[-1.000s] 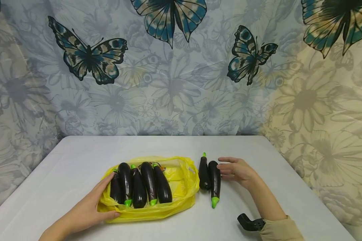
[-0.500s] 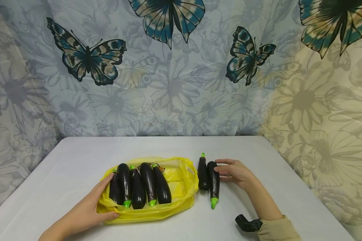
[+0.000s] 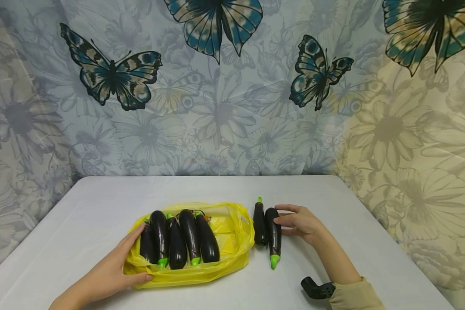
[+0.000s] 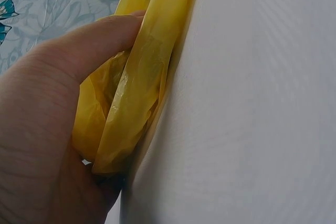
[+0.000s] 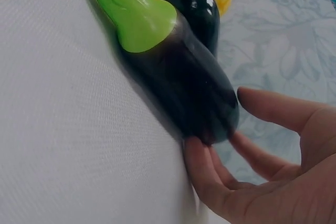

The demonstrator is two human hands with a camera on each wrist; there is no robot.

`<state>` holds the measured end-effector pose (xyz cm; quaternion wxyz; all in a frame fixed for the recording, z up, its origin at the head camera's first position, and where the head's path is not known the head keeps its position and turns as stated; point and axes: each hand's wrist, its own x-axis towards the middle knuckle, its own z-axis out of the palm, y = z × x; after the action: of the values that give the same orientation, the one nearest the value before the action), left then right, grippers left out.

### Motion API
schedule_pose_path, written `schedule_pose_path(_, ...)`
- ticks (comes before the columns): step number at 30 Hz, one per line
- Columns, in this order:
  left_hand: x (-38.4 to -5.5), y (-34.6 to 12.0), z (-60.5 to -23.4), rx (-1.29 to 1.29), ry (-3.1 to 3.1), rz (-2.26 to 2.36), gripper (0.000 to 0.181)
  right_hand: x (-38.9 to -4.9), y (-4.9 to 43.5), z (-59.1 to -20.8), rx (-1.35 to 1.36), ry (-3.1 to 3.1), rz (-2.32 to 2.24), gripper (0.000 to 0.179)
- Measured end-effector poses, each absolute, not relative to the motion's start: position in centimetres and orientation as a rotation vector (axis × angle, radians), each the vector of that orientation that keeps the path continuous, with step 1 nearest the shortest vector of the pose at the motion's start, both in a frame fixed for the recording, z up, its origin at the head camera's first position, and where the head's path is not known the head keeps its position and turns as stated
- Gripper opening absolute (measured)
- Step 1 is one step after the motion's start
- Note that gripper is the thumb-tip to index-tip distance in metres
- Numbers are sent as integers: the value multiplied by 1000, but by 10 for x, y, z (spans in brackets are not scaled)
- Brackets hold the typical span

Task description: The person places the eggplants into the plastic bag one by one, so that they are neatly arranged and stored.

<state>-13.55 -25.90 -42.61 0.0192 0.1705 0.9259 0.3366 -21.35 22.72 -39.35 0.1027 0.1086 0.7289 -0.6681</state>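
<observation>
A yellow plastic bag lies on the table with several dark eggplants side by side in it, some showing green stem ends. My left hand grips the bag's left side; in the left wrist view the thumb lies over the yellow film. To the right of the bag are two more eggplants: one with its green end away from me, the other with its green end toward me. My right hand touches the nearer-right one at its rounded far end, fingers spread around that end in the right wrist view.
A white-covered table bears everything. A black angled object sits at the right sleeve. Something small with a dark cord and orange part shows at the bag's back. A butterfly-patterned cloth hangs behind the table.
My right hand has moved slightly left, bringing its fingertips onto the right-hand eggplant. The left hand and the bag stay in place; the head view has shifted a little.
</observation>
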Motion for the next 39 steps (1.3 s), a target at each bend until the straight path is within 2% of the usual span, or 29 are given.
schedule_pose_path(27,-137,-259,-422,530,2849,1060,114,-208,222,-387,267,2173,-1923,61)
schedule_pose_path(39,-136,-258,-423,519,2852,1060,114,-210,226,-387,230,2174,-1881,67)
